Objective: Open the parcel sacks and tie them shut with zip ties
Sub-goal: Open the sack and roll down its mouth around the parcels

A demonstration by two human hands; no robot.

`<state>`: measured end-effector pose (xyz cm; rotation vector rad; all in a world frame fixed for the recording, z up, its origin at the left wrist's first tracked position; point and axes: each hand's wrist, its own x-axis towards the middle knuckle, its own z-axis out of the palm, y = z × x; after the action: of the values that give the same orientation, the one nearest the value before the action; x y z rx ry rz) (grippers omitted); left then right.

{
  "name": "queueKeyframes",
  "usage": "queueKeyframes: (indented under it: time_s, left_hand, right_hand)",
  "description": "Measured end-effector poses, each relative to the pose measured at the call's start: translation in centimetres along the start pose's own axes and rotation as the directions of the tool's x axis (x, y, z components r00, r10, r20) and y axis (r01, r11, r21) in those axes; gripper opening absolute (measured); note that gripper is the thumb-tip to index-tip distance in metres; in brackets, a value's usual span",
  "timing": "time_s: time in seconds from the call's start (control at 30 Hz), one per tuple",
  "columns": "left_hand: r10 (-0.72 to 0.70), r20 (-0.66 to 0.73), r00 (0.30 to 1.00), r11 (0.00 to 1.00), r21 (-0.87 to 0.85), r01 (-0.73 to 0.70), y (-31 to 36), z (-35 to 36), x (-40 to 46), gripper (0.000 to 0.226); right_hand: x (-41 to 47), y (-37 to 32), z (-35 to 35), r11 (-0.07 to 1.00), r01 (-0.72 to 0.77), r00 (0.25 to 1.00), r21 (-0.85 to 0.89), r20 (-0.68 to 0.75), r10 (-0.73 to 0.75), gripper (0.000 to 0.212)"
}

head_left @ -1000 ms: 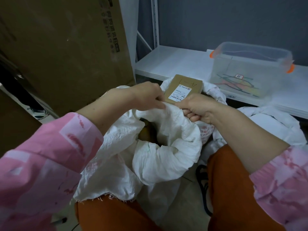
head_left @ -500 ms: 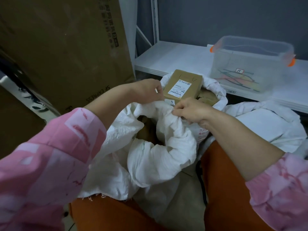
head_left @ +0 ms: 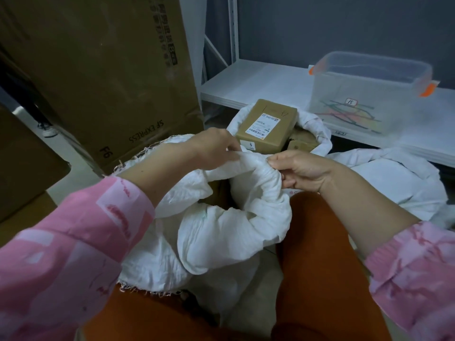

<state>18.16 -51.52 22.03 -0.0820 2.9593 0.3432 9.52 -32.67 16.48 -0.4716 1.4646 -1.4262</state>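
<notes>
Near sack: white woven fabric, standing on the floor between the person's knees, mouth rolled down into a thick collar and open; something brown shows down inside the opening, not identifiable. Left hand pinches the far part of the rolled rim between fingertips and thumb; right hand is clenched on the same rim just to the right, fingers curled into the fabric. The two grips sit close together, with a short bunched span of cloth between them. No zip tie in either hand, none visible on this sack. Judgement: this sack counts as opened, and the hands look to be working the rim, either unrolling it or gathering it toward a neck; which one cannot be told from a single view. Closing is not yet done. Second sack, just behind the hands, also has an open mouth, with a labelled cardboard parcel lying on top of its contents; untied. More white sacking lies slumped to the right; state unclear. On the white shelf beyond stands a clear plastic bin holding thin coloured strips, probably the zip ties, well apart from the hands. Remaining, as judged: gather each neck, fetch ties, cinch.
</notes>
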Motion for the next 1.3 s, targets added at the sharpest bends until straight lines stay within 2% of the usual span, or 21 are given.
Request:
queueKeyframes:
  time_s: [0.07,0.1,0.13,0.2,0.23,0.27,0.33,0.4,0.47,0.53,0.6,0.7,0.8,0.87,0.93,1.0,1.1,1.2,1.27,1.3]
  left_hand:
    - [-0.009,-0.017,1.000,0.999,0.039,0.010,0.6,0.3,0.2,0.019]
    - [-0.023,-0.012,1.000,0.997,0.070,0.023,0.9,0.3,0.2,0.018]
    - [-0.044,-0.010,0.999,0.994,0.103,0.045,1.3,0.2,0.3,0.017]
    - [-0.090,-0.037,0.995,0.986,0.135,0.094,1.9,-0.3,0.7,0.018]
    - [-0.103,-0.061,0.993,0.985,0.131,0.110,2.3,-0.6,1.0,0.018]
    - [-0.109,-0.092,0.990,0.987,0.110,0.119,2.8,-0.9,1.2,0.018]
    - [-0.114,-0.140,0.984,0.993,0.028,0.119,3.9,-1.4,1.3,0.022]
    - [-0.104,-0.139,0.985,0.995,-0.025,0.101,4.8,-1.6,1.3,0.028]
    - [-0.097,-0.137,0.986,0.993,-0.085,0.085,4.7,-1.5,1.0,0.028]
    - [-0.118,-0.179,0.977,0.982,-0.168,0.088,4.1,-1.8,0.3,0.033]
    - [-0.170,-0.271,0.948,0.985,-0.072,0.156,3.1,-2.4,-0.5,0.046]
    - [-0.305,-0.330,0.893,0.925,0.121,0.361,1.0,-2.7,-1.6,0.053]
    - [-0.360,-0.342,0.868,0.896,0.133,0.424,-0.7,-1.8,-1.8,0.034]
    - [-0.400,-0.352,0.846,0.881,0.107,0.461,-1.3,-1.2,-1.8,0.038]
    - [-0.462,-0.311,0.830,0.865,0.047,0.499,-1.8,-1.0,-1.6,0.044]
    - [-0.508,-0.256,0.822,0.857,-0.051,0.514,-2.4,-0.7,-1.2,0.033]
    - [-0.515,-0.206,0.832,0.849,-0.253,0.463,-3.6,0.1,-0.7,0.015]
    - [-0.475,-0.130,0.870,0.844,-0.346,0.409,-3.7,0.5,-0.6,0.026]
    - [-0.498,-0.024,0.867,0.760,-0.494,0.422,-3.9,-0.1,-0.8,0.025]
    - [-0.507,0.071,0.859,0.628,-0.653,0.424,-4.0,-0.7,-0.9,0.024]
  right_hand:
    - [-0.5,-0.2,0.0,1.000,-0.022,0.998,-0.022,-0.060,0.021,0.032]
    - [-0.7,-0.5,0.1,0.993,-0.036,0.989,-0.110,-0.145,0.020,0.032]
    - [-0.8,-0.9,0.2,0.961,-0.054,0.964,-0.272,-0.265,-0.021,0.030]
    - [-1.1,-1.9,1.0,0.787,-0.105,0.853,-0.608,-0.462,-0.244,0.017]
    - [-1.2,-2.5,1.8,0.712,-0.105,0.808,-0.695,-0.477,-0.346,0.015]
    - [-1.3,-3.1,2.7,0.652,-0.100,0.798,-0.752,-0.452,-0.399,0.020]
    - [-1.3,-3.9,4.6,0.557,-0.097,0.841,-0.825,-0.367,-0.398,0.024]
    - [-0.6,-4.1,5.4,0.553,-0.084,0.843,-0.829,-0.356,-0.404,0.018]
    - [0.2,-4.0,5.3,0.578,-0.086,0.799,-0.812,-0.402,-0.446,0.012]
    - [0.5,-3.8,5.0,0.547,-0.130,0.767,-0.827,-0.434,-0.473,0.005]
    - [0.4,-3.6,4.7,0.532,-0.179,0.744,-0.828,-0.467,-0.478,0.012]
    - [0.2,-3.4,4.7,0.512,-0.221,0.705,-0.830,-0.499,-0.504,0.018]
    - [0.3,-3.3,5.0,0.467,-0.215,0.688,-0.858,-0.472,-0.551,0.011]
    - [0.4,-3.2,5.2,0.452,-0.201,0.679,-0.869,-0.456,-0.576,0.006]
    - [0.6,-3.0,5.2,0.454,-0.182,0.669,-0.872,-0.448,-0.593,0.007]
    - [0.6,-2.9,5.1,0.452,-0.157,0.661,-0.878,-0.433,-0.612,0.007]
    - [0.7,-2.7,4.9,0.459,-0.137,0.656,-0.878,-0.427,-0.622,0.005]
    - [0.9,-2.5,4.3,0.469,-0.142,0.634,-0.872,-0.444,-0.633,0.005]
    - [1.1,-2.4,3.7,0.496,-0.151,0.621,-0.855,-0.472,-0.626,0.008]
    - [1.1,-2.4,3.3,0.517,-0.161,0.618,-0.841,-0.494,-0.612,0.009]
